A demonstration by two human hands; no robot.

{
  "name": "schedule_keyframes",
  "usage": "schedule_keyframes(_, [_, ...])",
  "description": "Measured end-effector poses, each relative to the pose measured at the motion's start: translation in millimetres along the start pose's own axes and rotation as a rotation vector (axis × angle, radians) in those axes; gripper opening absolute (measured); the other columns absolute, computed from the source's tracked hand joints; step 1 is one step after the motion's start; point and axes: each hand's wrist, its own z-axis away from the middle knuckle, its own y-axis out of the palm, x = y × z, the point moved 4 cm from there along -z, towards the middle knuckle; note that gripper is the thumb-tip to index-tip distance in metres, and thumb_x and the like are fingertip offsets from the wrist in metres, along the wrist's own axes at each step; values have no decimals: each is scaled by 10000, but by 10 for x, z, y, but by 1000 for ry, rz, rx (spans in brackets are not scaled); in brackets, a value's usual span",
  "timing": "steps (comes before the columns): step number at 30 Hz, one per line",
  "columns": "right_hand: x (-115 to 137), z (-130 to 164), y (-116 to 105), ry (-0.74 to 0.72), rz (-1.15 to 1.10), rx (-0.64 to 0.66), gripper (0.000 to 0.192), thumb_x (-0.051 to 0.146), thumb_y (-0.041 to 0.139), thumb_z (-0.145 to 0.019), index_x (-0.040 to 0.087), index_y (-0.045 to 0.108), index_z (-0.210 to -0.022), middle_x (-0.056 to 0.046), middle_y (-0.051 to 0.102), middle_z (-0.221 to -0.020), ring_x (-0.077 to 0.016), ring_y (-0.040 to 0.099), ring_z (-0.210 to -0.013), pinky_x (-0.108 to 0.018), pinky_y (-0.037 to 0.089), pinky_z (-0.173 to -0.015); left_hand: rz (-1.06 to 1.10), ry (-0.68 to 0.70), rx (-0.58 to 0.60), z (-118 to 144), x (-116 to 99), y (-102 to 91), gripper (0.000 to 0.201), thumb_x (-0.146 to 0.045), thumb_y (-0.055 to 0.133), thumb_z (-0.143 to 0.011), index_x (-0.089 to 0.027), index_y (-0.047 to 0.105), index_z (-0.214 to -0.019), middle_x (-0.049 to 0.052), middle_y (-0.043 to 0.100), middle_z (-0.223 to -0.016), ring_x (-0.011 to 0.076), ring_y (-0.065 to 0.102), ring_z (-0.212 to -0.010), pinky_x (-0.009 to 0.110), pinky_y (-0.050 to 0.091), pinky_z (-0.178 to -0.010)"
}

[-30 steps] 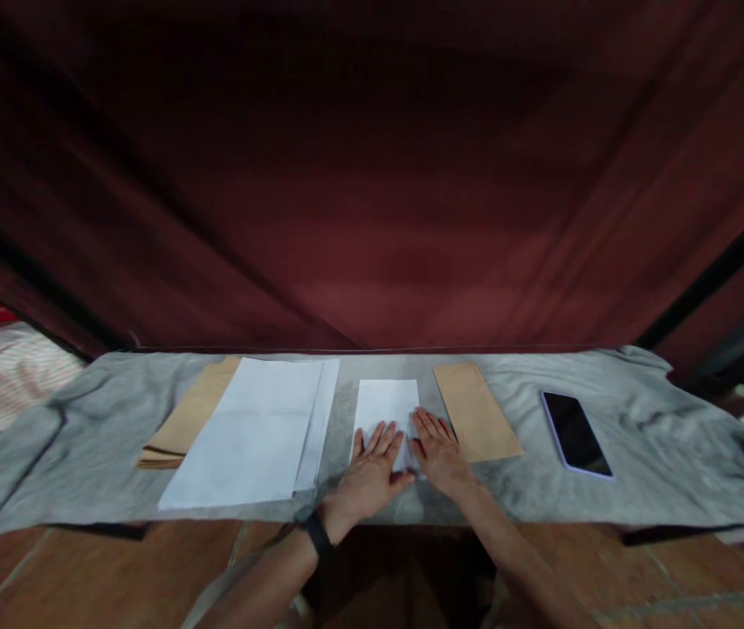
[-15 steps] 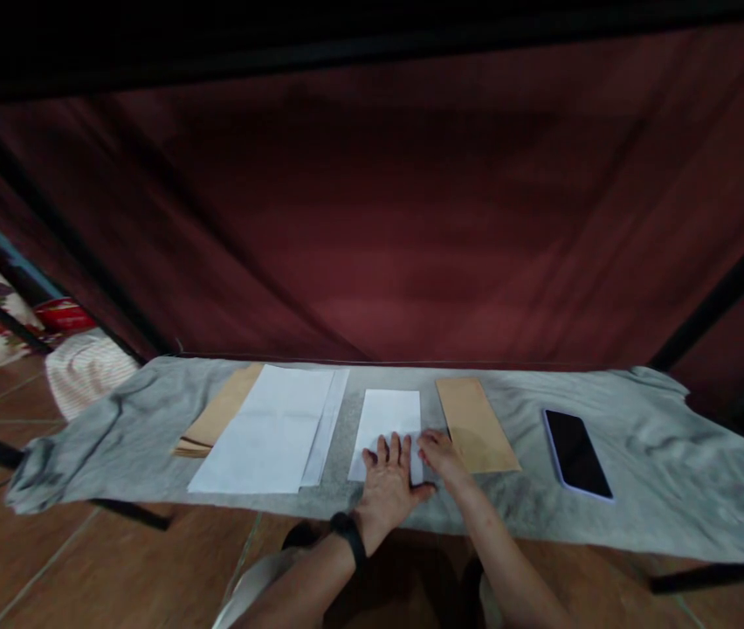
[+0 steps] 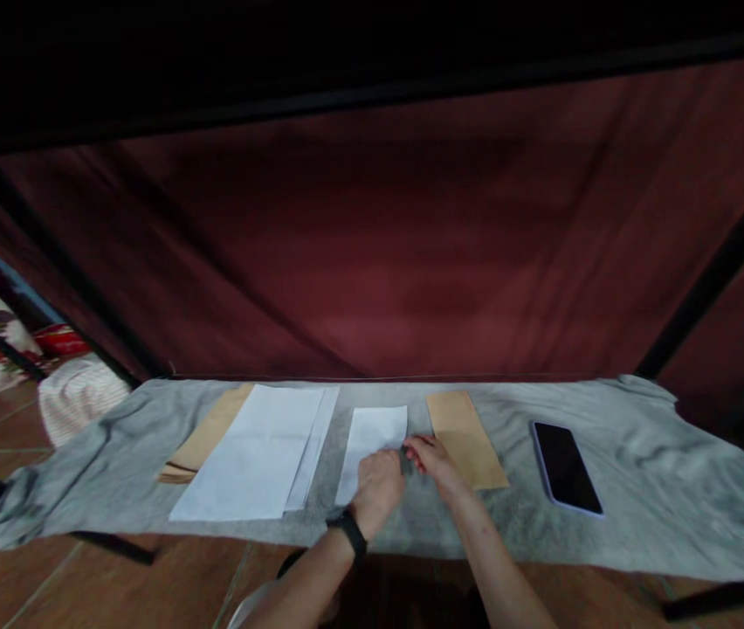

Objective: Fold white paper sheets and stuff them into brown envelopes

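A small folded white sheet [image 3: 372,434] lies on the grey cloth [image 3: 640,498] in the middle of the bench. My left hand [image 3: 377,487], with a black band on its wrist, rests on the sheet's near end with the fingers curled. My right hand [image 3: 430,459] pinches the sheet's near right edge with its fingertips. Just right of that hand lies a brown envelope [image 3: 462,434].
A stack of white sheets [image 3: 258,452] lies to the left over several brown envelopes [image 3: 205,437]. A black phone [image 3: 565,467] lies face up to the right. A dark red curtain [image 3: 385,262] hangs behind the bench. A striped white bundle [image 3: 74,406] sits on the floor at left.
Both hands went from lying flat on the small white sheet to curling at its near edge, the right one pinching it. The camera tilted up and shifted a little.
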Motion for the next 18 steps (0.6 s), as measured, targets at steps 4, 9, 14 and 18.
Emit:
schedule_keyframes(4, [36, 7, -50, -43, -53, -85, 276, 350, 488, -861, 209, 672, -1011, -64, 716, -1036, -182, 666, -921, -254, 532, -706, 152, -39, -56, -208, 318, -534, 418, -111, 380, -894, -114, 685, -1180, 173, 755, -1079, 265, 711, -1049, 362, 528, -908])
schedule_keyframes(9, [72, 73, 148, 135, -463, 202, 459, 535, 427, -937, 179, 638, -1134, -103, 737, -984, -219, 716, -873, -352, 586, -722, 1163, -179, -200, -174, 639, -693, 455, -286, 473, -898, -119, 590, -1304, 96, 764, -980, 225, 727, -857, 318, 580, -705])
schedule_keyframes(14, [78, 59, 217, 104, -336, 138, 413, 451, 460, -932, 144, 679, -1100, -109, 754, -905, -221, 732, -789, -317, 572, -673, 1313, -378, -182, 120, 839, -119, 434, -187, 455, -891, -162, 562, -1311, 121, 708, -1189, 192, 711, -949, 289, 590, -722])
schedule_keyframes(18, [-32, 53, 189, 5, 126, -37, 302, 185, 566, -802, 145, 711, -1064, -91, 757, -962, -238, 727, -907, -297, 551, -771, 1236, -489, -35, 303, 1063, 258, 367, -170, 562, -846, -176, 621, -1209, 96, 715, -1078, 193, 705, -863, 288, 588, -648])
